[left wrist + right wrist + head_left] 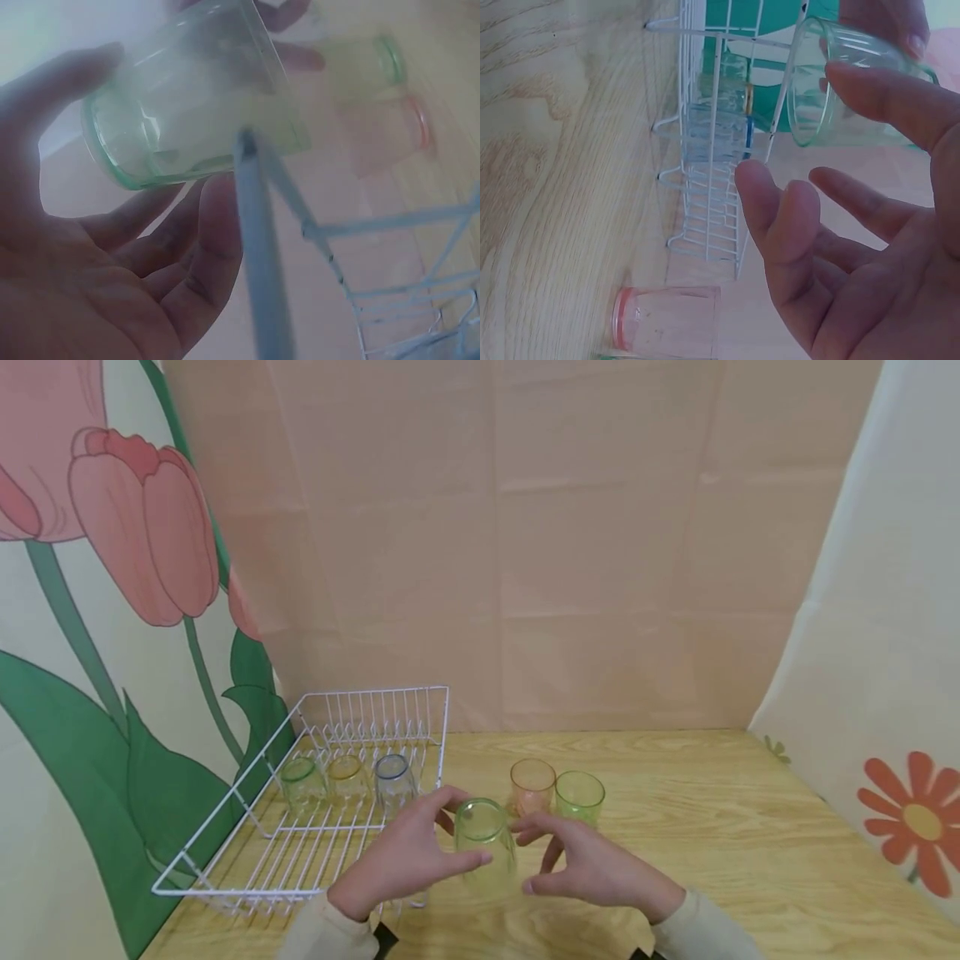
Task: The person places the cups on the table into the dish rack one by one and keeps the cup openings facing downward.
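A clear green-tinted glass is upside down in front of me, its base up and its mouth toward the table. My left hand grips it from the left, thumb on the near side and fingers behind. On the right, my right hand has its fingers spread and loosely bent, fingertips close beside the glass. In the right wrist view, its thumb overlaps the glass while the other fingers are apart from it. Just beyond the hands, a pink glass and another green glass stand upright side by side.
A white wire dish rack stands at the left, close by my left hand. Inside it, a green glass, a yellow glass and a blue glass sit upside down in a row. The wood-patterned table ends at a pinkish backdrop.
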`<control>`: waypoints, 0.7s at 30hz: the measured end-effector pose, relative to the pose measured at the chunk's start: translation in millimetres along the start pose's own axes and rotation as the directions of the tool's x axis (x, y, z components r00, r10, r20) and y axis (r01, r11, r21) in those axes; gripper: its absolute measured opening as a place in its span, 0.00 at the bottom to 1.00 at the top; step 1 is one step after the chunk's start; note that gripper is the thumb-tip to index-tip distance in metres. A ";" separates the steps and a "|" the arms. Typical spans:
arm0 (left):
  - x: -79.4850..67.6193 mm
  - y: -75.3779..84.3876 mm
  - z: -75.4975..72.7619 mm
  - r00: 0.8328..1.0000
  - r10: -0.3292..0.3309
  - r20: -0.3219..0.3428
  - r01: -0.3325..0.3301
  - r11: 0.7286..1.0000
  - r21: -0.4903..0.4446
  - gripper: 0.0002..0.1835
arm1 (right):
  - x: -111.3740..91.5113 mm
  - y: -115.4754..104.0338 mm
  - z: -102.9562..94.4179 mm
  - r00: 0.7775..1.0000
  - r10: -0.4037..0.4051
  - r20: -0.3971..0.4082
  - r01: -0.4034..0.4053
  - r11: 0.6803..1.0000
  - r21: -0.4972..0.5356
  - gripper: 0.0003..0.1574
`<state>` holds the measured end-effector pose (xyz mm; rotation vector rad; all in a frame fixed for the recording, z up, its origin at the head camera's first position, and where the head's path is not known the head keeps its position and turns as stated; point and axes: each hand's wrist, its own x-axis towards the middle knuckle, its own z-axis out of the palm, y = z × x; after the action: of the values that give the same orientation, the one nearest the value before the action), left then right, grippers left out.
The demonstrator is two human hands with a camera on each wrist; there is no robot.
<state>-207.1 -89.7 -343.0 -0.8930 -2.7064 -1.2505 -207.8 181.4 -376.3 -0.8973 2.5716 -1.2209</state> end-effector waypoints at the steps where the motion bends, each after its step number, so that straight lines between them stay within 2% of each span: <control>1: -0.6 -1.0 -3.0 1.000 -0.006 -0.005 0.006 1.000 -0.001 0.28 | 0.1 0.1 -0.2 1.000 -0.002 -0.001 0.002 1.000 -0.002 0.38; 10: -10.5 -13.3 -31.3 0.993 -0.075 -0.086 0.077 0.997 0.012 0.30 | 0.8 4.0 -3.7 1.000 0.011 -0.006 -0.011 1.000 0.014 0.33; 17: -13.9 -17.3 -48.5 0.975 -0.156 -0.157 0.165 0.985 0.044 0.31 | -0.7 9.9 -3.0 0.999 0.052 -0.005 -0.052 0.999 0.011 0.32; 21: -15.8 -20.2 -59.3 0.964 -0.191 -0.185 0.202 0.978 0.044 0.30 | -0.5 10.5 -3.3 0.999 0.039 -0.002 -0.039 0.999 0.021 0.32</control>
<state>-216.3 -149.6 -320.9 -0.4872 -2.7239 -1.2031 -213.3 188.9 -382.1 -0.8381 2.5611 -1.2368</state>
